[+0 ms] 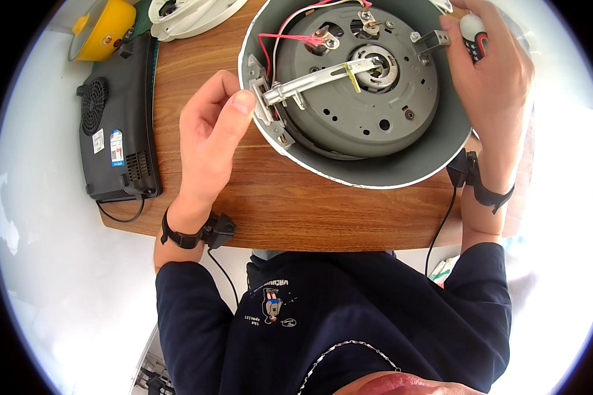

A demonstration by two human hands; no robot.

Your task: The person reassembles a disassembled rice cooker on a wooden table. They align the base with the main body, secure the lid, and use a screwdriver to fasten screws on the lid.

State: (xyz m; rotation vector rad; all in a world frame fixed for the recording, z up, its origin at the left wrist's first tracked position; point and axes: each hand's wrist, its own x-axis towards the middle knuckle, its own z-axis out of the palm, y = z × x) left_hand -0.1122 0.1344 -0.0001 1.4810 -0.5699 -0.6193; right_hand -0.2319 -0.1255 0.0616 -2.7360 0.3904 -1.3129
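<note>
The left hand (211, 128) is pinching the left rim of a round, grey metal housing (382, 170), which is sitting on the far part of the brown wooden surface (342, 220). The right hand (499, 72) is grasping a rounded white-and-black handle (472, 29) beside the housing's right rim.

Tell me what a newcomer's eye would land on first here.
First, the open round housing at the top centre, with its grey metal disc, pink wires and pale metal lever exposed inside. The left hand is at its left edge, while the right hand holds a white, black and red handle on the right. Then the bright yellow pot in the upper left corner.
</note>
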